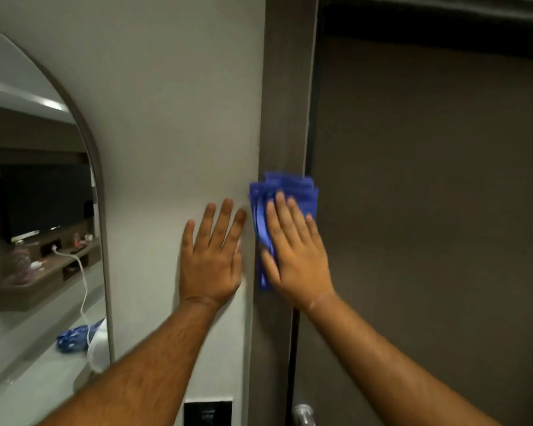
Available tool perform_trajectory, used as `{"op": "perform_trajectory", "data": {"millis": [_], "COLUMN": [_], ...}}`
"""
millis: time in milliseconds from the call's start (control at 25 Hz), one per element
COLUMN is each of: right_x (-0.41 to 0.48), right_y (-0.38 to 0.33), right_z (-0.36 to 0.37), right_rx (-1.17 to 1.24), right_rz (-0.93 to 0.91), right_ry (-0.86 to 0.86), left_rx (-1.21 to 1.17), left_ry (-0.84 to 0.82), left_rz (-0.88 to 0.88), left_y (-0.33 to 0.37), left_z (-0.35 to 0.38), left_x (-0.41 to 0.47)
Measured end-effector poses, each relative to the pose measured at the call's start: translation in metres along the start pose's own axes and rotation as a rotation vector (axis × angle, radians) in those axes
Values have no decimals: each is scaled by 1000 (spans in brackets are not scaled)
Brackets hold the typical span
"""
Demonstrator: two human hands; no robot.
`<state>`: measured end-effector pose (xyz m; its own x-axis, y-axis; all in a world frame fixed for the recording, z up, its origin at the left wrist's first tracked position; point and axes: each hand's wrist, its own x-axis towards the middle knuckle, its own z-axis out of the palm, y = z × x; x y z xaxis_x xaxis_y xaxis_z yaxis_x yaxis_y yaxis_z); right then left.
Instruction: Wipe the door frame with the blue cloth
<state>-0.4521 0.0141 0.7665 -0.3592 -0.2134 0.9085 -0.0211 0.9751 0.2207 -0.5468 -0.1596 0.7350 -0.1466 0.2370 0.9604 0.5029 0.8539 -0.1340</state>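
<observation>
Head camera view: two bare forearms reach up to a wall. The right hand [296,256] lies flat, fingers spread and extended, pressing a folded blue cloth [282,192] against the brown door frame [285,103], which runs upright between the pale wall [173,118] and a dark closed door [428,210]. The left hand [211,259] rests open on the wall just beside the frame, fingers straight, holding nothing. At left, an arched mirror [37,210] reflects a room. Below sit a dark switch plate [207,413] and a metal door handle [303,415].
</observation>
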Motion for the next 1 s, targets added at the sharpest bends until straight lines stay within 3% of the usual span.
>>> {"op": "perform_trajectory", "data": {"millis": [280,480,640,800,1000], "right_x": [220,245,169,16,-185], "right_y": [57,66,48,26,-8], "right_z": [-81,-91,-61,-7,51], "right_rx": [19,-51,-22,-37,94], "right_rz": [-25,-26,-79,-185,-521], "right_ry": [92,113,117,64,-95], "left_rx": [4,-18,4,-6,92], "left_ry": [13,-6,-13,-7,-8], "left_rz": [-8,-20,-34,-56,-69], "left_y": [-2,-1,0,2,4], "left_z": [2,3,0,3,5], "left_x": [1,0,2,0,2]}}
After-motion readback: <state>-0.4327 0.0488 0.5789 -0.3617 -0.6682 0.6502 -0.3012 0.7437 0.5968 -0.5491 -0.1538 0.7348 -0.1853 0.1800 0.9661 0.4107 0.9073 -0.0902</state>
